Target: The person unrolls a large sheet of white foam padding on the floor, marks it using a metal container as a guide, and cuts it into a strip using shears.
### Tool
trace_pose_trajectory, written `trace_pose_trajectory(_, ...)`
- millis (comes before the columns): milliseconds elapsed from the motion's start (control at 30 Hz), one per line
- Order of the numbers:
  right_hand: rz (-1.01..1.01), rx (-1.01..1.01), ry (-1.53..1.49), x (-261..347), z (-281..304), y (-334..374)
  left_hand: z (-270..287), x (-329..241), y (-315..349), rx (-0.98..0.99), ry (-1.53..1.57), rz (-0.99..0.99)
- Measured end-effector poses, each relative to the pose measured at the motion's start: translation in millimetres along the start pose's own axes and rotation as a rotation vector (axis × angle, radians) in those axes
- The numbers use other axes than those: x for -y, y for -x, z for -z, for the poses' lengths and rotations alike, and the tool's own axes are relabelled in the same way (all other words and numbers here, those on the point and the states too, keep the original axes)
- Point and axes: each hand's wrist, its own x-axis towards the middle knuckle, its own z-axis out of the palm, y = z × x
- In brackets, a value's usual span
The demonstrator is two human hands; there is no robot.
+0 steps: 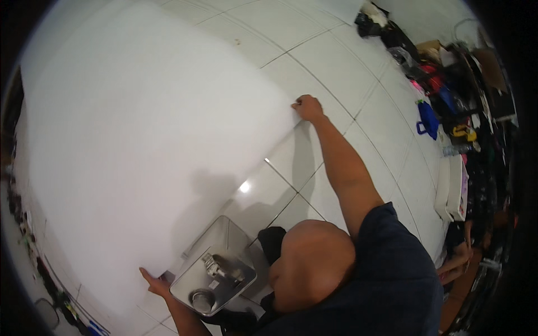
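A large white sheet [129, 123] lies spread over the tiled floor, its right edge running diagonally towards me. My right hand [309, 108] reaches far out to the sheet's right corner, its fingers closed in a pinch at the edge. At the near left, my left hand [158, 284] rests by the sheet's near edge with one finger stretched out. A small dark grey piece shows beside that hand; its kind is unclear. Just right of it stands a silvery rectangular can [238, 263] with a round cap and a handle on top. My bent bare knee is beside the can.
Along the right wall are heaped black bags [398, 42], a blue item [427, 120], a yellow item [464, 133] and a white bin [451, 187]. Another person's bare limbs [458, 262] show at the lower right. Cables and small things line the left rim.
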Motion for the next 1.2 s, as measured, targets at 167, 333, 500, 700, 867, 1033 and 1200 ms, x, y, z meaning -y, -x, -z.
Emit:
trace_pose_trajectory(167,0.033,-0.027,0.056,-45.3,-10.3,-19.8,-0.9,-20.0,20.5,-0.344,-0.113,0.082)
trace_pose_trajectory(333,0.124,0.072,0.075,-14.7,-12.9,-10.1,7.6,-52.1,30.1,0.251,-0.94,-1.197)
trace_pose_trajectory(500,0.085,0.038,0.12,-16.8,4.3,-6.1,-30.0,-62.0,66.2,0.725,-1.307,-1.31)
trace_pose_trajectory(700,0.081,0.04,0.122,-18.3,2.2,-8.6,-37.6,-48.0,48.8,0.737,-1.353,-1.341)
trace_pose_trajectory(867,0.04,-0.066,0.142,-54.7,0.0,-17.7,-49.7,-34.2,47.8,0.833,-1.299,-1.313)
trace_pose_trajectory(1033,-0.026,-0.02,0.012,-1.2,-11.1,1.7,-31.7,-61.1,48.0,0.783,-1.319,-1.309)
trace_pose_trajectory(1200,-0.08,0.031,0.043,-6.1,0.3,10.5,-38.0,-59.9,53.2,0.825,-1.309,-1.299)
